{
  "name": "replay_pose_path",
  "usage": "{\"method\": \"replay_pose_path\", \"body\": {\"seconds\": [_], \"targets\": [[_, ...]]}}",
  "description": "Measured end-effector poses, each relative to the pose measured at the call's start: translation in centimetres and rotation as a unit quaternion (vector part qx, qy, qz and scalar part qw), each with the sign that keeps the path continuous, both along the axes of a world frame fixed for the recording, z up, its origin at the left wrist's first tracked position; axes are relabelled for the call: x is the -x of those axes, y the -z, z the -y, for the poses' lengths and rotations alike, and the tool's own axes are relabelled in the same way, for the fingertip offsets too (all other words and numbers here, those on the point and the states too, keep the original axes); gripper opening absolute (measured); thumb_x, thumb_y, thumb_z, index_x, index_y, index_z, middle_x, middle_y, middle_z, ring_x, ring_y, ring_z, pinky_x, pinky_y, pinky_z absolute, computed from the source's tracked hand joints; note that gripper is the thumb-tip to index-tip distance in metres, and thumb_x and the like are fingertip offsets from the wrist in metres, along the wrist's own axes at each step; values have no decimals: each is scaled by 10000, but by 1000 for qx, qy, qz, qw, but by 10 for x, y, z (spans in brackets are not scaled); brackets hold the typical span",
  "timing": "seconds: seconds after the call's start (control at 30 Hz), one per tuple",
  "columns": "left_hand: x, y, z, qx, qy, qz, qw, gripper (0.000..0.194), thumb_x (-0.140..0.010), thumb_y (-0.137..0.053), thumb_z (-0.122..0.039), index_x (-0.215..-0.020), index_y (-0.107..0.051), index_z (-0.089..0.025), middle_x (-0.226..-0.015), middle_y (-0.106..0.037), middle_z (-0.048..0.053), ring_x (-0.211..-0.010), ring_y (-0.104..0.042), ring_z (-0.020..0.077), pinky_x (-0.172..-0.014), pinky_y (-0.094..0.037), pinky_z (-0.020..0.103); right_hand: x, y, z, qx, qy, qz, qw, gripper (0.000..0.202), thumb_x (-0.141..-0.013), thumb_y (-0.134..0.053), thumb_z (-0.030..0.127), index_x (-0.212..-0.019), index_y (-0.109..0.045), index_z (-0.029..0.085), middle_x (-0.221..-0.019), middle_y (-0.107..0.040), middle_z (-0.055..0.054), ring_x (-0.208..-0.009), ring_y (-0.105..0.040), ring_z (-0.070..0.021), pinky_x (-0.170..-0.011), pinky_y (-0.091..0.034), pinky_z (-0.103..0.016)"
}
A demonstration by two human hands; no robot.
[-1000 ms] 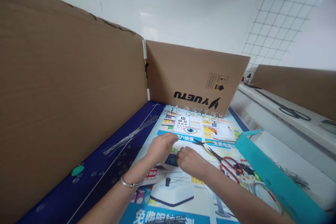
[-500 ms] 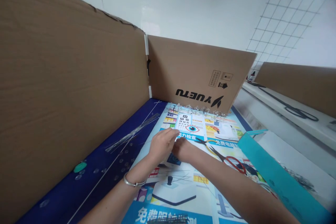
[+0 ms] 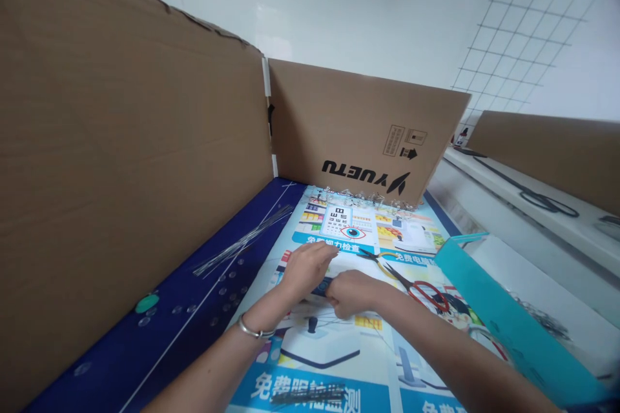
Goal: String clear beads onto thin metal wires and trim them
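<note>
Mid-frame, left hand (image 3: 309, 269) and right hand (image 3: 353, 293) bend their fingers; how closed, holding what, I can't tell. Red scissors (image 3: 411, 286) lie right, maybe for easy reach.

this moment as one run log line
left hand: over printed sheet, grip unclear; right hand: curled, grip unclear; red-handled scissors: on sheet; wire bundle: on blue surface
</note>
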State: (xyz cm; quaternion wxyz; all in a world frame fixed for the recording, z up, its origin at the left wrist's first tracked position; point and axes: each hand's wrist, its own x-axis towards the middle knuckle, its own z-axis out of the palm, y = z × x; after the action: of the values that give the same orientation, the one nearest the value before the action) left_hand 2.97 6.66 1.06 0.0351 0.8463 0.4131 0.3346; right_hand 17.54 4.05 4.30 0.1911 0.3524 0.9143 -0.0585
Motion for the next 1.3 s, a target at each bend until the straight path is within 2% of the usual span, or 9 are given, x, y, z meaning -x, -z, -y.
{"method": "replay_pose_path", "body": {"seconds": [0.17,0.37,0.5,0.6,0.73,0.87,1.0,1.17,1.3], "targets": [[-9,4,4,17,55,-45,997,228,-852,-411,-169,-870,-633,-221,-786,-627,37,-814,-547,171,-741,-370,286,-9,-3,13,-47,10,-24,999,123,-673,-499,191,-708,-615,172,-718,-659,-47,-641,-594,-184,-512,-339,-252],[-21,19,6,49,137,-96,985,155,-793,-531,-168,-668,-622,-187,-707,-618,27,-779,-531,170,-738,-329,296,-16,-6,44,-80,27,-51,995,171,-726,-453,127,-801,-607,136,-826,-648,-101,-761,-586,-204,-645,-379,-286],[-20,23,7,71,152,-92,981,131,-819,-515,-179,-849,-641,-195,-844,-641,38,-886,-527,176,-823,-304,320,-13,-4,71,-66,14,-60,996,130,-715,-482,154,-772,-598,147,-773,-648,-84,-728,-585,-211,-601,-375,-290],[-17,17,8,85,150,-75,982,227,-821,-525,-204,-1038,-594,-209,-987,-633,47,-976,-511,187,-876,-289,336,-8,0,87,-64,2,-73,995,108,-713,-486,168,-756,-584,157,-757,-646,-75,-706,-582,-214,-567,-363,-287],[-13,-3,14,107,135,-55,984,228,-864,-444,-222,-1018,-611,-201,-1009,-643,51,-984,-526,189,-859,-328,320,-1,5,98,-49,9,-76,996,114,-726,-479,166,-796,-569,162,-755,-647,-75,-683,-580,-201,-553,-344,-270],[1,-25,37,141,151,-64,976,227,-857,-441,-249,-919,-657,-216,-897,-680,18,-835,-590,164,-742,-395,248,-1,6,98,-47,18,-80,996,130,-724,-465,167,-804,-567,173,-766,-652,-69,-666,-579,-191,-537,-314,-256],[27,-37,78,182,173,-90,964,204,-831,-475,-258,-813,-676,-231,-782,-691,-12,-696,-603,144,-618,-401,198,-6,9,98,-42,43,-98,993,130,-713,-466,190,-781,-577,184,-774,-656,-48,-663,-583,-188,-514,-280,-248],[48,-28,120,288,146,-84,943,215,-834,-456,-265,-828,-671,-248,-771,-682,-18,-693,-596,145,-611,-397,195,-9,14,103,-33,51,-136,989,192,-729,-470,199,-887,-579,204,-762,-656,-32,-678,-578,-187,-539,-286,-244],[53,-9,134,255,77,-81,960,235,-842,-435,-267,-854,-667,-235,-839,-683,8,-783,-596,175,-681,-409,229,-12,17,106,-23,64,-198,978,153,-780,-442,188,-819,-590,182,-818,-642,-51,-752,-562,-181,-593,-316,-245]]}}
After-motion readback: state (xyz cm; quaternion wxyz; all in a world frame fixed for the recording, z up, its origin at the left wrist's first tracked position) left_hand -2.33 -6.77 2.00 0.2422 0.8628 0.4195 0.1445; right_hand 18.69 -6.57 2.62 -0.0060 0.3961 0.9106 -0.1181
